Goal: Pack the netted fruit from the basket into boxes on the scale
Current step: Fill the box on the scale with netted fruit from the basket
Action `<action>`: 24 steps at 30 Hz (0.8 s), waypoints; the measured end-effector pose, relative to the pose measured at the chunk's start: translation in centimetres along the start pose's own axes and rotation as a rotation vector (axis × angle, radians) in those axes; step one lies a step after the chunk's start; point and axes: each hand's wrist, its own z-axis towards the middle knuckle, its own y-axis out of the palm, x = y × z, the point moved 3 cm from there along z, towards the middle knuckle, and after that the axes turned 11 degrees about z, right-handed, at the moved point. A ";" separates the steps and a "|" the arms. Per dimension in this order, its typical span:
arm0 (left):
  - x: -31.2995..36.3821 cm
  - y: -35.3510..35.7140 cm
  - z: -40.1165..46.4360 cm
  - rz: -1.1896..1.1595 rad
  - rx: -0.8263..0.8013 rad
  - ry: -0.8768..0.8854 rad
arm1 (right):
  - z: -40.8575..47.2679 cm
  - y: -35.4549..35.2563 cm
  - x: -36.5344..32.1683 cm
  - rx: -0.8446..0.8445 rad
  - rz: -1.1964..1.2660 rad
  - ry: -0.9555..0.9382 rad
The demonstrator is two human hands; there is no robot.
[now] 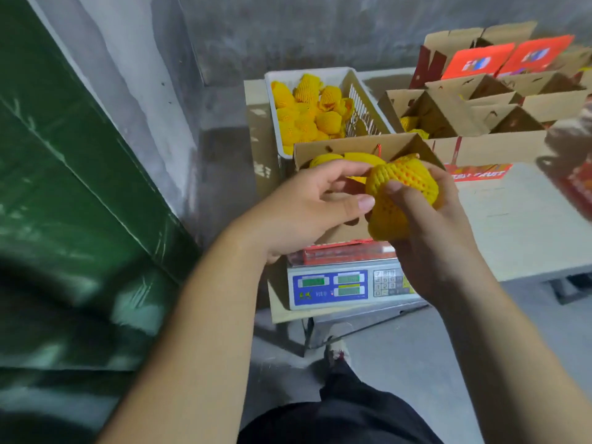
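Netted fruit (402,193), yellow foam mesh, was held at frame centre, above the near edge of the open cardboard box (349,147) that sat on the scale (349,285). Right hand (439,238) cupped it from below and the right, thumb pressed on the mesh; left hand (307,209) pinched the mesh's left edge between thumb and fingertips, judged to be tugging the sleeve straight before the fruit went in. Box already held a few yellow pieces, so packing was under way, not finished. Box rested on the scale presumably so weight could be read while filling; display digits too blurred to read. White basket (362,100), just behind the box toward upper centre, held many more netted fruit within easy reach. Further open boxes (474,100) stood at upper right on the pale desk (519,219). Green panel (80,193) filled the left of frame.
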 end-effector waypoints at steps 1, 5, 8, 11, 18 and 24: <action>-0.2 -0.2 -0.6 -0.050 0.037 0.004 | -0.3 0.5 0.1 -0.019 -0.016 -0.003; -0.8 -0.7 -2.3 -0.075 0.119 0.055 | -1.3 1.8 0.6 -0.093 -0.099 0.005; -1.0 -1.0 -3.0 -0.072 0.157 0.068 | -1.6 2.6 0.8 -0.124 -0.110 0.039; -1.5 -0.9 -3.3 -0.088 0.163 0.060 | -1.9 3.2 0.9 -0.146 -0.101 0.045; -1.6 -0.1 -3.1 -0.170 0.133 0.045 | -2.2 3.6 1.0 -0.164 -0.044 0.056; -1.3 0.1 -2.1 -0.109 0.142 0.034 | -1.1 3.1 1.2 -0.157 0.015 0.081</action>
